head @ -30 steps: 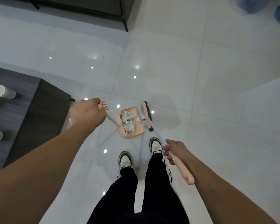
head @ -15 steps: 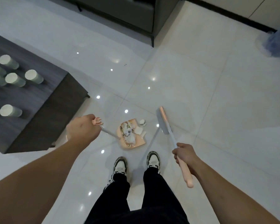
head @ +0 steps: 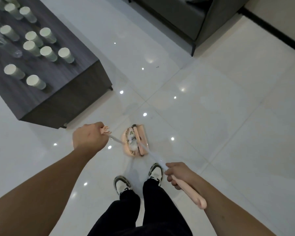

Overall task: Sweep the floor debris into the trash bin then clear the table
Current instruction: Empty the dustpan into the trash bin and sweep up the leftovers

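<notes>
A pink dustpan (head: 126, 149) lies on the white tiled floor just ahead of my shoes, with white crumpled debris (head: 132, 141) inside it. My left hand (head: 89, 137) grips the top of the dustpan's long thin handle. My right hand (head: 178, 174) grips the pink handle of the broom (head: 192, 195). The broom's pink head (head: 140, 142) lies in the dustpan's mouth, against the debris. A dark wooden table (head: 58, 89) stands at the left with several pale green cups (head: 35, 81) on top. No trash bin is in view.
A grey sofa (head: 182, 17) on thin dark legs stands at the top, with a black skirting board (head: 276, 33) running along the wall at the right. Glossy white floor tiles (head: 228, 116) stretch to the right and ahead. My two feet stand close behind the dustpan.
The broom head swung from the floor right of the dustpan into its mouth, and the loose white pieces beside the pan are gone from the floor. My view has tilted up, showing more table and sofa.
</notes>
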`<state>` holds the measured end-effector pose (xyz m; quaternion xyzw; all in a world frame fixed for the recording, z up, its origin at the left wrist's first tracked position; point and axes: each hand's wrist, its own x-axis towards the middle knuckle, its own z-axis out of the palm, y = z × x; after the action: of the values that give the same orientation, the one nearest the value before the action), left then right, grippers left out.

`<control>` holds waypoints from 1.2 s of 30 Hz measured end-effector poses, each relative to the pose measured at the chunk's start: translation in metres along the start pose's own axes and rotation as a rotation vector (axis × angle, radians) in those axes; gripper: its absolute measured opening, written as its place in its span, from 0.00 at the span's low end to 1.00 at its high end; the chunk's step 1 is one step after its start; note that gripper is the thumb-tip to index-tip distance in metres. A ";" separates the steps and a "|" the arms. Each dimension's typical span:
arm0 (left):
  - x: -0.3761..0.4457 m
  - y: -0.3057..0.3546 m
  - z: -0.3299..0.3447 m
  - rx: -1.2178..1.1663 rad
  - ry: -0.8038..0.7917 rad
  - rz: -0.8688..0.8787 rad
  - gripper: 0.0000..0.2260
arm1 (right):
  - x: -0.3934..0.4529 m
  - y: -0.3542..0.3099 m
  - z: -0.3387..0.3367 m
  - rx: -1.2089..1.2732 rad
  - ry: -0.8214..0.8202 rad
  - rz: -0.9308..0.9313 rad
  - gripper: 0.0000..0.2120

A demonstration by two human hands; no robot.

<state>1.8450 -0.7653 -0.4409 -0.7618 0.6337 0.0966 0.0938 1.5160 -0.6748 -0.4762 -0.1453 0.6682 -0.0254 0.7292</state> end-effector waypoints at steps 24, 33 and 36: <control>-0.081 -0.134 0.018 -0.221 0.020 -0.479 0.09 | 0.040 -0.067 0.027 -0.227 0.320 -0.212 0.20; -0.075 -0.137 0.029 -0.225 0.055 -0.448 0.05 | 0.018 -0.009 0.094 -0.526 0.086 -0.053 0.28; -0.075 -0.139 0.026 -0.233 0.044 -0.433 0.03 | -0.012 -0.005 0.108 -0.429 0.045 0.012 0.23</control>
<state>1.9673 -0.6623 -0.4435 -0.8874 0.4422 0.1301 0.0101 1.6216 -0.6575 -0.4563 -0.2924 0.6754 0.1186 0.6665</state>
